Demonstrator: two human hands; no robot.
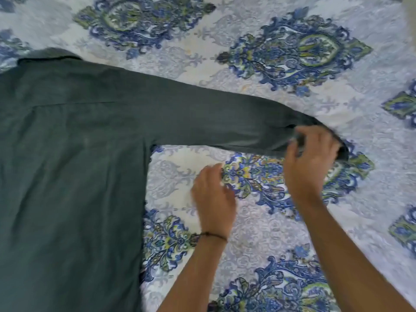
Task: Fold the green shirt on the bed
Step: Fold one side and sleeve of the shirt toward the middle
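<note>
Green shirt (pixel 67 165) lies flat, back up, on the bed's left side, one sleeve (pixel 213 118) stretched rightward. Right hand (pixel 313 163) pinches the cuff — fingers curled over it. Left hand (pixel 213 199) hovers loosely open above the patterned bedspread (pixel 292 52) — holding nothing.

The long-sleeved shirt (pixel 67 165) is looking a plain dark green, no print at all. The bedspread (pixel 371 154) is showing a pale white-lilac ground with big damask medallions in blue, olive green and bits of yellow. A thin dark thread bracelet (pixel 212 235) is circling one wrist.
</note>
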